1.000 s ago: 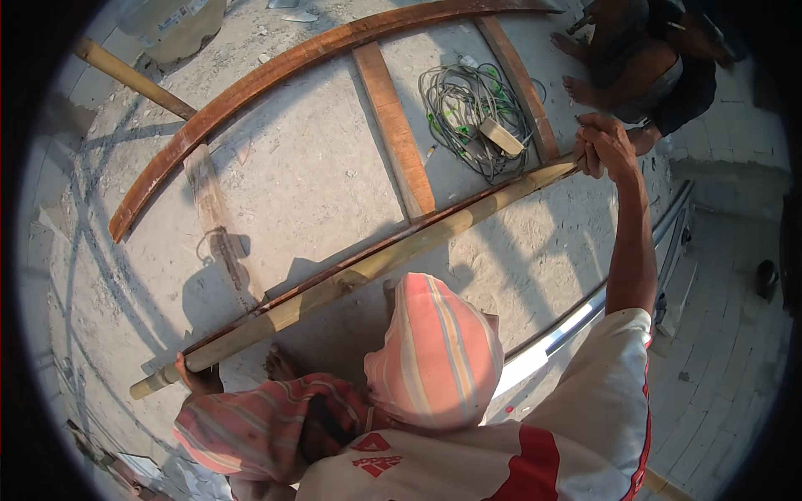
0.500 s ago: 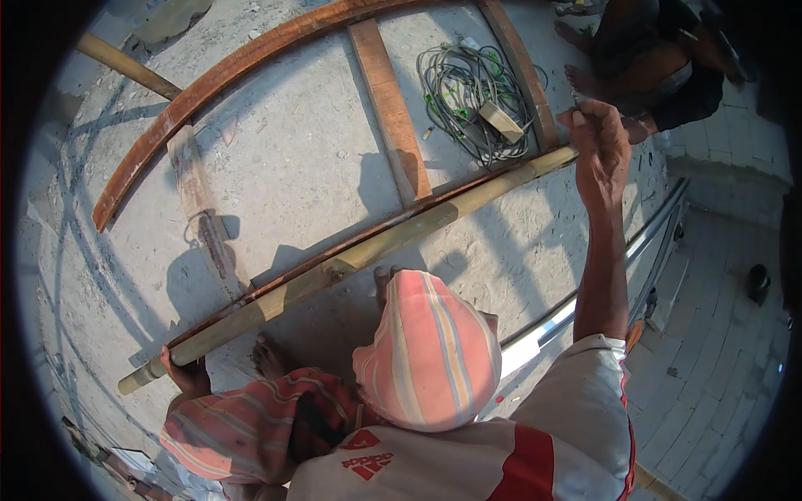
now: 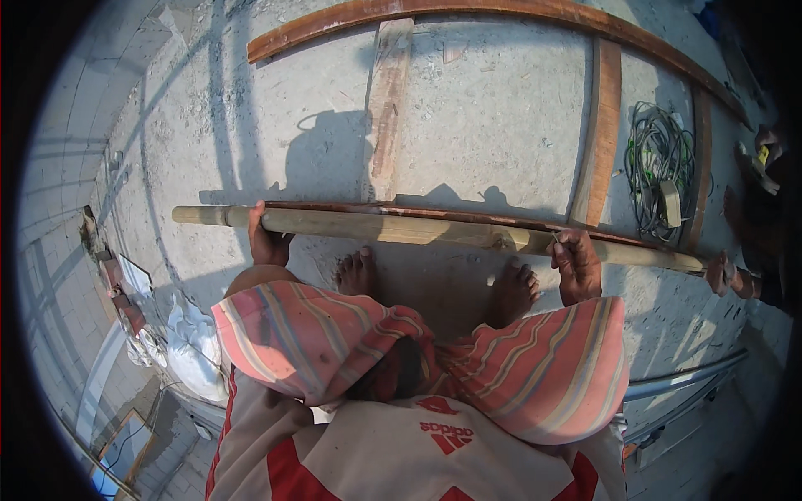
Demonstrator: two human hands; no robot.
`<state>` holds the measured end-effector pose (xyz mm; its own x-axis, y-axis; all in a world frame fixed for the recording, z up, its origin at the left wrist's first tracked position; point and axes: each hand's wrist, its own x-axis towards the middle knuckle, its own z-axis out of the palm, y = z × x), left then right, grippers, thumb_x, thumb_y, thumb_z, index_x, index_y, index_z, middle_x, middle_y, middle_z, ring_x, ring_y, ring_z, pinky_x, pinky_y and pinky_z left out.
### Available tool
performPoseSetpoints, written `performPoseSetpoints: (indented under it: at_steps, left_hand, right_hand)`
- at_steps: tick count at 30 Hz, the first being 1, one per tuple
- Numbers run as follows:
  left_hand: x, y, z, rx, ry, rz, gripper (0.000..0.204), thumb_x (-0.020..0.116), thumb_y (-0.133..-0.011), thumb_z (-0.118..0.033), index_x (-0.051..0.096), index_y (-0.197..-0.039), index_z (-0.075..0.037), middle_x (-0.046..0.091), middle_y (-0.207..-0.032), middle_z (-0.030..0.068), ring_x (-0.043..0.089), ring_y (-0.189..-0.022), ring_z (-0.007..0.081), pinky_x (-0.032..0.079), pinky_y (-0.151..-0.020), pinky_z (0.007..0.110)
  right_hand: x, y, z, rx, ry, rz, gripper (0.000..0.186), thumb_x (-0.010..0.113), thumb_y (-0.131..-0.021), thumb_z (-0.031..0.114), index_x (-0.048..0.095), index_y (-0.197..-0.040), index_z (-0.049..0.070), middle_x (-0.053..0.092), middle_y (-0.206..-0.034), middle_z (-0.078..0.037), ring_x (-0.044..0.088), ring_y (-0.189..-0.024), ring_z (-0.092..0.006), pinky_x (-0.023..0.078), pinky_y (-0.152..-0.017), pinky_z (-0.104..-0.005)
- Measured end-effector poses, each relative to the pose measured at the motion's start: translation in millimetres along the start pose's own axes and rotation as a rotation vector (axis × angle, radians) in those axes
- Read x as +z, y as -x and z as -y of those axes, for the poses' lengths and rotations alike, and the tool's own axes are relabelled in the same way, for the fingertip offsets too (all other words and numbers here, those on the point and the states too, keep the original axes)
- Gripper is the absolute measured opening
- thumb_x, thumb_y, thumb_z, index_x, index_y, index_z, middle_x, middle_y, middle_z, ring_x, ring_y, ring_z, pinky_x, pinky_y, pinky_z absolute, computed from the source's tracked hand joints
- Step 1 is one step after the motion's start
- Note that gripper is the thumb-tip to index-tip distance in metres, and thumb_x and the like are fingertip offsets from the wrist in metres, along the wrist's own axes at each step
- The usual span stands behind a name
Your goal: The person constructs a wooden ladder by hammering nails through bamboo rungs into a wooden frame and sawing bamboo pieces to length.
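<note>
A long bamboo pole (image 3: 376, 225) lies across in front of me, alongside a red-brown wooden strip (image 3: 326, 205) of a curved frame. My left hand (image 3: 269, 238) grips the pole toward its left end, thumb on top. My right hand (image 3: 575, 267) is closed at the pole's right half, pinching a small thin item, possibly a nail, too small to name surely. My bare feet (image 3: 355, 271) are just below the pole, between my knees in striped cloth. A co-worker's hand (image 3: 720, 275) is at the pole's right end.
The curved beam (image 3: 493, 10) has cross planks (image 3: 595, 125) beneath it. A coiled cable (image 3: 656, 167) with a pale block lies at right. A white sack (image 3: 192, 351) and red-brown pieces (image 3: 124, 305) are at lower left. Metal bars (image 3: 681, 380) lie at lower right, and a co-worker (image 3: 752, 242) crouches at far right.
My view has swung, so the frame appears further right and more level. My right hand has moved back from the pole's far right end toward its middle. My left hand stays on the pole.
</note>
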<state>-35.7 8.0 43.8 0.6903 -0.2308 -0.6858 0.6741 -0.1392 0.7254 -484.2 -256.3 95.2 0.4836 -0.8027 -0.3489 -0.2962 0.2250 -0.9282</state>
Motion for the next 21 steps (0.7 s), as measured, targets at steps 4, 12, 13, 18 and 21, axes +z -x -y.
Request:
performPoseSetpoints:
  at_steps: [4, 12, 13, 18, 21]
  left_hand:
    - [-8.9, -3.4, -1.0, 0.001, 0.011, 0.005, 0.050, 0.063, -0.081, -0.053, 0.054, -0.111, -0.013, 0.058, -0.108, 0.0087, 0.054, -0.104, 0.0265, 0.041, -0.092, 0.045]
    - [4.2, 10.9, 1.9, 0.044, 0.073, -0.103, 0.048, 0.069, -0.080, -0.045, 0.051, -0.110, -0.012, 0.056, -0.101, 0.0090, 0.057, -0.097, 0.0247, 0.048, -0.084, 0.046]
    - [7.5, 11.8, 2.5, 0.045, 0.083, -0.089, 0.049, 0.070, -0.079, -0.044, 0.050, -0.110, -0.011, 0.056, -0.100, 0.0088, 0.058, -0.093, 0.0239, 0.050, -0.081, 0.044]
    - [18.7, 17.2, -0.9, 0.083, 0.107, -0.120, 0.051, 0.071, -0.078, -0.040, 0.049, -0.110, -0.008, 0.056, -0.094, 0.0078, 0.060, -0.084, 0.0223, 0.053, -0.074, 0.041]
    - [19.1, 17.1, -1.4, 0.080, 0.148, -0.107, 0.053, 0.072, -0.078, -0.039, 0.048, -0.111, -0.005, 0.056, -0.093, 0.0081, 0.060, -0.083, 0.0223, 0.053, -0.073, 0.041]
  right_hand:
    - [44.2, -28.2, 31.0, -0.006, 0.183, 0.246, 0.024, 0.052, -0.099, 0.013, 0.053, -0.121, 0.005, 0.061, -0.090, -0.006, 0.055, -0.077, -0.0121, 0.048, -0.072, -0.0279]
    - [104.2, -77.7, 89.5, 0.062, -0.064, 0.733, 0.019, 0.043, -0.100, 0.000, 0.057, -0.112, 0.004, 0.057, -0.090, -0.006, 0.053, -0.083, -0.0134, 0.047, -0.080, -0.0277]
    - [111.8, -83.6, 96.9, 0.087, -0.030, 0.772, 0.016, 0.043, -0.099, -0.001, 0.055, -0.109, 0.004, 0.057, -0.090, -0.006, 0.053, -0.083, -0.0136, 0.047, -0.080, -0.0284]
    - [166.0, -106.1, 126.1, 0.147, 0.102, 0.899, 0.007, 0.046, -0.097, -0.001, 0.051, -0.101, 0.002, 0.055, -0.090, -0.007, 0.054, -0.083, -0.0126, 0.047, -0.080, -0.0298]
    - [206.5, -113.2, 149.2, 0.146, 0.360, 0.943, 0.006, 0.058, -0.094, 0.004, 0.052, -0.092, 0.003, 0.058, -0.088, -0.004, 0.055, -0.085, -0.0125, 0.045, -0.082, -0.0301]
